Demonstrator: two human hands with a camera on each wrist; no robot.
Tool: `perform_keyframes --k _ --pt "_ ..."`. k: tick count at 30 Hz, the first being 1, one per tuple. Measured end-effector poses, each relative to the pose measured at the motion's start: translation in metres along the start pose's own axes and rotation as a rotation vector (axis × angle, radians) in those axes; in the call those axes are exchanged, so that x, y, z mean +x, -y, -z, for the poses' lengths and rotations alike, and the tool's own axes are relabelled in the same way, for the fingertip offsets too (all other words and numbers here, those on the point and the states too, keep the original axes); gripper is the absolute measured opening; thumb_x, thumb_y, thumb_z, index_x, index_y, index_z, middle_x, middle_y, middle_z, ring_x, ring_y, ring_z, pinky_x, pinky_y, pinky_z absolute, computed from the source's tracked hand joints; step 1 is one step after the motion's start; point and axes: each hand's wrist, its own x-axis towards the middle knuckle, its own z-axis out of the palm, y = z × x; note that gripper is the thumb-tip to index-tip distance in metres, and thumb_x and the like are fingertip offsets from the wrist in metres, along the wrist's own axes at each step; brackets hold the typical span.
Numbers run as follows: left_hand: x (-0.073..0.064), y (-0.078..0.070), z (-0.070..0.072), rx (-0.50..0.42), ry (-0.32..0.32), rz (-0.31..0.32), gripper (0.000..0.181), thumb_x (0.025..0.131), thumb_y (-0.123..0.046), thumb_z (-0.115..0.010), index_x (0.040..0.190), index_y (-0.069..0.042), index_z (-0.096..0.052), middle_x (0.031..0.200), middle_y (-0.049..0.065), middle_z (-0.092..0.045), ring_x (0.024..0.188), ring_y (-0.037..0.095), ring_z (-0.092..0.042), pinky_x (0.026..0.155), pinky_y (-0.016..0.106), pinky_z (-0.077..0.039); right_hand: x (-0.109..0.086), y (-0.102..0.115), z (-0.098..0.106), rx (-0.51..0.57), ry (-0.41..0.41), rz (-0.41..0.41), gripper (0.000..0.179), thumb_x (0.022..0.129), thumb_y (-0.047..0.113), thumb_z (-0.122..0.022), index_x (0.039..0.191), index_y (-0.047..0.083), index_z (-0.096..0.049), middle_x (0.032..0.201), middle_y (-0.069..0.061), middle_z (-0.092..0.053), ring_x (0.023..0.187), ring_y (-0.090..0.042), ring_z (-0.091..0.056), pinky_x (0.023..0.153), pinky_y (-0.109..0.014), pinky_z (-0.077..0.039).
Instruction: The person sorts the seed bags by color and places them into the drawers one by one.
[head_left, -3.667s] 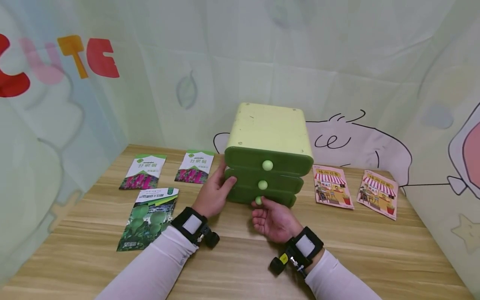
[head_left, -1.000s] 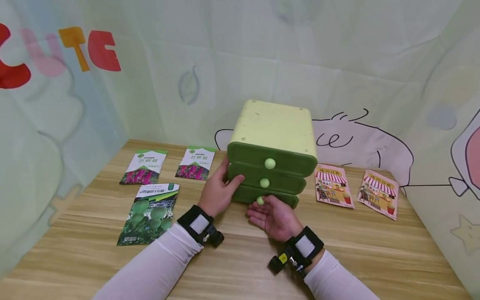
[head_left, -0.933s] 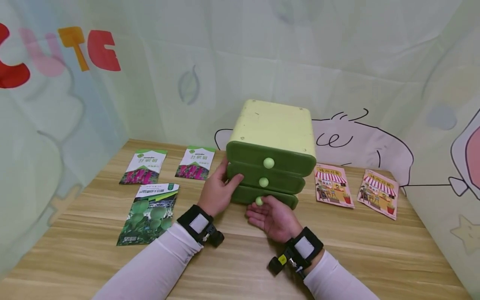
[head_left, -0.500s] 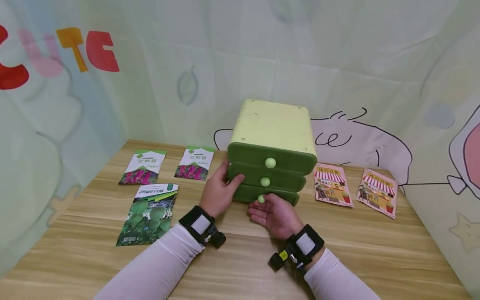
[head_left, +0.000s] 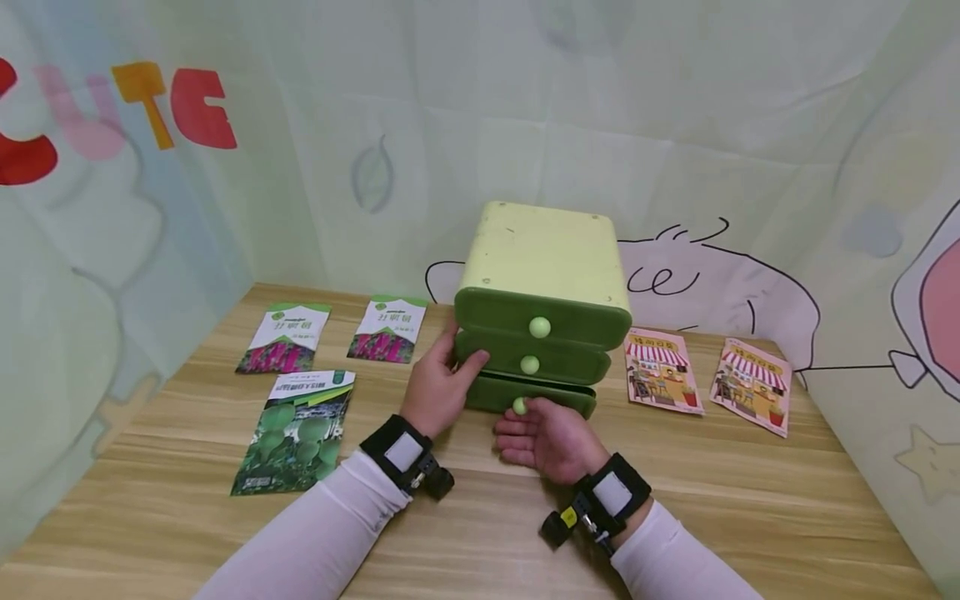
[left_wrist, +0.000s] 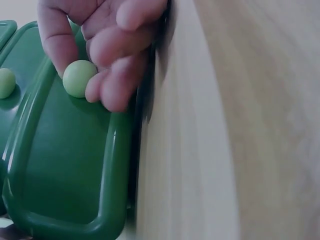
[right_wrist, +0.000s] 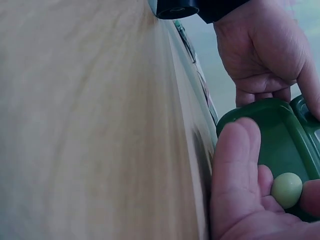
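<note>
A small drawer cabinet (head_left: 543, 250) with a pale yellow top and three dark green drawers stands on the wooden table. My left hand (head_left: 437, 387) grips its left side, thumb on the front and fingers round the side, partly hidden. My right hand (head_left: 555, 440) pinches the round light green knob (head_left: 520, 406) of the bottom drawer (head_left: 558, 398), which stands slightly out with a thin dark gap above it. In the left wrist view, thumb and fingers sit either side of the knob (left_wrist: 79, 78). The drawer's inside cannot be seen.
On the left lie two pink-flower seed packets (head_left: 283, 337) (head_left: 387, 329) and a larger green packet (head_left: 294, 432). Two pink striped-awning packets (head_left: 663, 371) (head_left: 752, 386) lie on the right. A printed cloth wall (head_left: 360, 108) rises behind the table (head_left: 450, 533).
The bottom drawer has come slightly forward with my right hand on its knob, and a gap now shows above it. My left hand keeps its grip on the cabinet's side.
</note>
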Motion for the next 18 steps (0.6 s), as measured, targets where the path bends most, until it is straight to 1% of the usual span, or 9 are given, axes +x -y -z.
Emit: perform_keyframes --k 5,10,18 --pt "0.0001 0.0013 0.0011 -0.004 -0.001 0.002 0.065 0.090 -0.043 -0.061 0.145 -0.037 -0.027 0.135 0.006 -0.050 0.118 0.009 -0.043 0.096 0.040 -0.043 -0.0023 -0.0008 -0.0008 -0.021 -0.002 -0.022 0.038 0.101 0.027 -0.033 0.116 -0.005 -0.046 0.113 -0.020 -0.061 0.099 -0.031 -0.058 0.083 -0.041 -0.052" --pt "-0.0003 0.0015 0.0023 -0.014 0.007 0.009 0.064 0.090 -0.043 -0.060 0.145 -0.036 -0.028 0.134 0.004 -0.051 0.117 0.009 -0.044 0.096 0.041 -0.043 -0.0056 -0.0019 -0.0016 -0.029 0.001 -0.042 0.037 0.100 0.026 -0.035 0.116 -0.004 -0.048 0.105 -0.015 -0.065 0.091 -0.026 -0.061 0.077 -0.038 -0.054" --pt "-0.0009 -0.0001 0.0041 -0.014 0.018 0.012 0.064 0.091 -0.043 -0.058 0.146 -0.033 -0.027 0.137 0.002 -0.048 0.119 0.008 -0.041 0.099 0.040 -0.041 -0.0092 -0.0038 -0.0024 -0.029 0.015 -0.042 0.032 0.099 0.026 -0.036 0.109 -0.001 -0.051 0.097 -0.010 -0.067 0.086 -0.024 -0.062 0.075 -0.037 -0.054"
